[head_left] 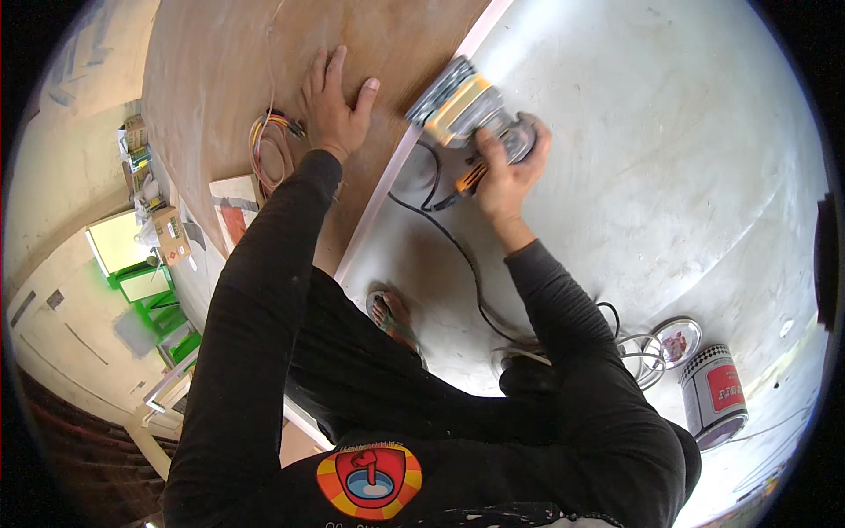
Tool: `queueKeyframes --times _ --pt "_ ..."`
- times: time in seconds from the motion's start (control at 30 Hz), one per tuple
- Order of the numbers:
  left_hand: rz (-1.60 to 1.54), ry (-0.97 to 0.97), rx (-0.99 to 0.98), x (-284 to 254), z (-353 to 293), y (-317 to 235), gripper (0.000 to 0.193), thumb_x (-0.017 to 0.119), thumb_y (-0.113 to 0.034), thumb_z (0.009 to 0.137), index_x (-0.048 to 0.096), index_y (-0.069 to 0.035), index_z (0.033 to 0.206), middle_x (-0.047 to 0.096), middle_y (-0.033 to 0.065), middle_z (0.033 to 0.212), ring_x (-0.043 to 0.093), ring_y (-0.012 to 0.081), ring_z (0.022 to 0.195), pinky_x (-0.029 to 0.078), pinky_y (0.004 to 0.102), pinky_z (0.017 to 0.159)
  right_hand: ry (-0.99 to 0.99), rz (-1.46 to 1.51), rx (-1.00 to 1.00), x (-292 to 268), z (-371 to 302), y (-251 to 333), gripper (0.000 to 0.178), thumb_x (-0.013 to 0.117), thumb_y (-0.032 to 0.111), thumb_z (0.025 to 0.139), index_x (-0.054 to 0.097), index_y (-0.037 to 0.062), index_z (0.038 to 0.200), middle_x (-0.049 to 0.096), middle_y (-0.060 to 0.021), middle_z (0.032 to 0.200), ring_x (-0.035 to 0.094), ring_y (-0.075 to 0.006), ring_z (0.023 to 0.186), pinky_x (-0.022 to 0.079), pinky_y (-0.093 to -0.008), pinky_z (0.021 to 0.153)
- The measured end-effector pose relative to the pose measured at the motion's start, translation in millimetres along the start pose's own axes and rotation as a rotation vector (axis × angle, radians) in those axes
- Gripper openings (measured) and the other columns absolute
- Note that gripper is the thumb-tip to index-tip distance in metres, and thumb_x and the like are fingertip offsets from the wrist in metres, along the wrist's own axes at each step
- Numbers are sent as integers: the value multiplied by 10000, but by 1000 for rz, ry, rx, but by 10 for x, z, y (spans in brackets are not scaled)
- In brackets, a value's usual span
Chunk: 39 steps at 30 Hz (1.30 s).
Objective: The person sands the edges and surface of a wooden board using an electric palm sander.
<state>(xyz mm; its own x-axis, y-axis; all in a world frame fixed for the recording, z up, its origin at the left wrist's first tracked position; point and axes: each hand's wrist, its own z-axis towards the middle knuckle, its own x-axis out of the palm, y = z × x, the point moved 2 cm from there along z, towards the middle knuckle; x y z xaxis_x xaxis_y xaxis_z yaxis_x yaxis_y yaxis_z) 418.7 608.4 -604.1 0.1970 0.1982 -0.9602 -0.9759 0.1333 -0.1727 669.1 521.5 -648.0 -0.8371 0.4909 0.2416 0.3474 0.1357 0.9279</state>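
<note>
My right hand (pixel 510 172) is wrapped round the grey rear body of a yellow-and-grey power sander (pixel 462 106). The sander's flat pad faces the pale edge strip (pixel 385 189) of a brown wooden panel (pixel 220 53); blur hides whether the pad touches it. A black cord (pixel 458 242) runs from the sander down toward the floor near my right forearm. My left hand (pixel 339 110) lies flat on the panel's brown face, fingers spread and thumb out, holding nothing. To the left of that hand lies a loop of coloured wires (pixel 268 150).
On the grey floor (pixel 634 150) at the lower right stand a paint can (pixel 713 396) and a round lid (pixel 678 341), with coiled cable beside them. My sandalled foot (pixel 393 317) is near the panel's edge. Cardboard boxes (pixel 170 236) and a green frame (pixel 163 308) are at far left.
</note>
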Motion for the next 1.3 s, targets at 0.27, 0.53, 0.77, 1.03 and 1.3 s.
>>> queueKeyframes --times 0.27,0.53,0.77,1.03,1.3 --pt "-6 4 19 -2 2 19 707 648 -472 904 461 -104 1478 379 223 1543 332 411 1417 225 529 1170 102 188 112 67 -414 -227 537 796 97 788 494 17 1224 537 -77 1057 537 -173 946 482 -324 853" --pt "-19 -3 10 7 4 16 713 639 -492 905 460 -111 1480 376 225 1545 323 411 1426 219 534 1172 40 135 63 -11 489 41 521 801 138 757 536 -4 1182 569 -79 997 548 -173 909 483 -318 821" --pt "-38 -5 12 41 8 54 718 638 -504 901 464 -115 1479 383 213 1544 334 405 1417 226 535 1165 41 -43 -68 -3 -267 -147 545 807 156 772 524 -12 1207 530 -106 1089 512 -184 1020 443 -334 922" --pt "-15 -22 27 30 17 9 712 640 -497 899 469 -113 1474 394 214 1534 344 402 1412 232 526 1164 87 111 8 13 -434 -377 535 761 112 788 502 -17 1238 537 -108 1089 528 -192 997 457 -332 912" --pt "-18 -13 14 53 12 55 716 637 -503 901 464 -115 1477 391 215 1536 337 407 1416 225 538 1164 87 2 2 -44 12 -177 546 764 130 779 499 -24 1231 546 -101 1043 530 -200 952 462 -338 880"
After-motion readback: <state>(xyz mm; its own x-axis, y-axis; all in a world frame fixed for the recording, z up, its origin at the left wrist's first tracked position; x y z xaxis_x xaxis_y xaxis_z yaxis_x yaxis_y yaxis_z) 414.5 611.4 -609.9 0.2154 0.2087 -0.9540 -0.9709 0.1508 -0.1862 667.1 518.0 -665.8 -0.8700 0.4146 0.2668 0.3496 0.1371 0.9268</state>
